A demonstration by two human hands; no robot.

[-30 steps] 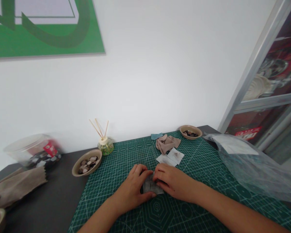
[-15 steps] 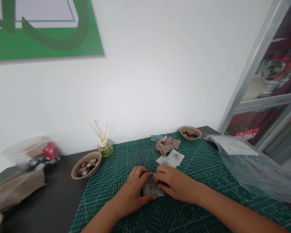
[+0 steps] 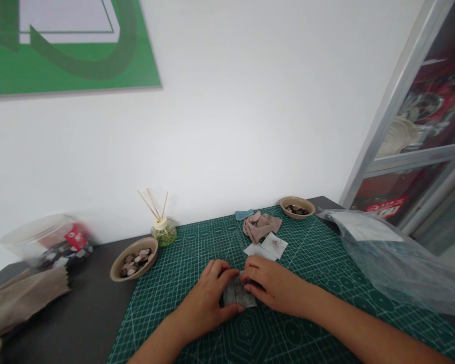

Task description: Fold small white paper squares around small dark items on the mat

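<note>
I am remotely resting the left hand (image 3: 208, 297), thumb and fingers parted, on a small grey sheet (image 3: 234, 294) lying on the green cutting mat (image 3: 191, 253), while the right hand (image 3: 267, 283) is touching it with curled fingers, whether pinching I cannot tell.

At lower centre, the grey sheet (image 3: 234, 296) looks matt and fibrous, like thin cloth or paper; the white squares (image 3: 275, 245) above are dull and papery. At lower left, the brown cloth (image 3: 28, 298) has a soft matt face. The clear bag (image 3: 394, 268) at right is glossy, creased plastic. The door frame (image 3: 420, 157), upper right, looks like smooth metal.
</note>
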